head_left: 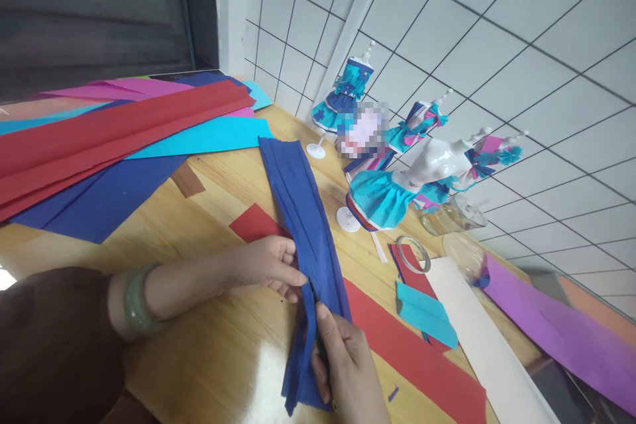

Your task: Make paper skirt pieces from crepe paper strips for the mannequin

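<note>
A long blue strip of folded paper or cloth (303, 192) lies lengthwise before me, creased along its length. My left hand (273, 265) pinches the strip's left edge about halfway down, with a green bangle (136, 301) on that wrist. My right hand (348, 358) is closed around dark scissors (314, 291), mostly covered by the fingers. Their pointed tip lies at the strip's edge, close to my left fingertips. Whether the blades are apart does not show. Below the hands, the strip's near end hangs in loose folds.
Red (119, 122) and turquoise (209, 137) sheets are piled at the left. Small dress forms in ruffled outfits (382, 195) stand at the back, near a glass jar (454, 215). A red strip (417, 351), a tape roll (413, 254) and a white strip (487, 344) lie right.
</note>
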`<state>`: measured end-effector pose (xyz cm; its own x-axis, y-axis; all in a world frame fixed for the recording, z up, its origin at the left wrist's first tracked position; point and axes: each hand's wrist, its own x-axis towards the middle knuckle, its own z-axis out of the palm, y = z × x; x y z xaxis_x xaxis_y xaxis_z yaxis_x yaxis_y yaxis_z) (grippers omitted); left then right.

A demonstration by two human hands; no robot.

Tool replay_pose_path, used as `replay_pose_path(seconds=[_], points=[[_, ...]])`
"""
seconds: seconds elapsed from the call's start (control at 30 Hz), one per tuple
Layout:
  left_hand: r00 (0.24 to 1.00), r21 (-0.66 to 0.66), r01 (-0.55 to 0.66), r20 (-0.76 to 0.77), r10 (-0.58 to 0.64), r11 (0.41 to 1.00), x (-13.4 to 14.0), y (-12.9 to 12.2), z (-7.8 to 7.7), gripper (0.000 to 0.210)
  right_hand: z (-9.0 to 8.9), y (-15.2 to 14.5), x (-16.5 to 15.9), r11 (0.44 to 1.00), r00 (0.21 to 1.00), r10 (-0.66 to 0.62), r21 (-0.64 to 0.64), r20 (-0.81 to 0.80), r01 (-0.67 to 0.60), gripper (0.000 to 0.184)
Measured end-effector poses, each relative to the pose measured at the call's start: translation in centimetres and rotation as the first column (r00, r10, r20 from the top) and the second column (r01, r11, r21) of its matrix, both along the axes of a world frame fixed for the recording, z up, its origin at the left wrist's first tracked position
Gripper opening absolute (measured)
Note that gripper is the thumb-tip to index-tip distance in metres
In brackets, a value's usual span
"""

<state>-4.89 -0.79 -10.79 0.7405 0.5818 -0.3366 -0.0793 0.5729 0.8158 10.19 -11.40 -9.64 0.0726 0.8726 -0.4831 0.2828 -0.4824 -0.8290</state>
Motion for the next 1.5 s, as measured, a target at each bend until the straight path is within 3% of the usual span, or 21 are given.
replay_pose_path(seconds=[0.23, 0.57, 1.1, 1.3, 1.5], points=[[0.998, 0.047, 0.034, -0.06, -0.031, 0.998, 0.2, -0.4, 0.0, 0.016, 0.3, 0.0, -0.2, 1.0, 1.0, 0.012, -0.005, -0.003, -0.012, 0.056], [0.998, 0.077, 0.056, -0.024, -0.054, 0.996, 0.2, -0.4, -1.1, 0.019, 0.7, 0.3, -0.3, 1.0, 0.998, -0.003, -0.017, 0.062, 0.004, 0.058], [0.996, 0.106, 0.081, -0.05, -0.077, 0.991, 0.1, -0.5, -0.8, 0.018, 0.0, 0.2, 0.1, 1.0, 0.999, 0.004, -0.012, 0.036, -0.003, 0.053], [0.994, 0.063, 0.101, -0.04, -0.099, 0.993, -0.1, -0.4, -0.4, 0.02, -0.1, 0.2, 0.2, 1.0, 1.0, 0.019, -0.016, 0.017, -0.019, 0.052], [1.0, -0.031, 0.031, -0.004, -0.031, 0.999, -0.5, 0.1, -0.6, 0.021, -0.1, 0.1, 0.3, 1.0, 0.999, 0.014, -0.026, 0.035, -0.013, 0.052]])
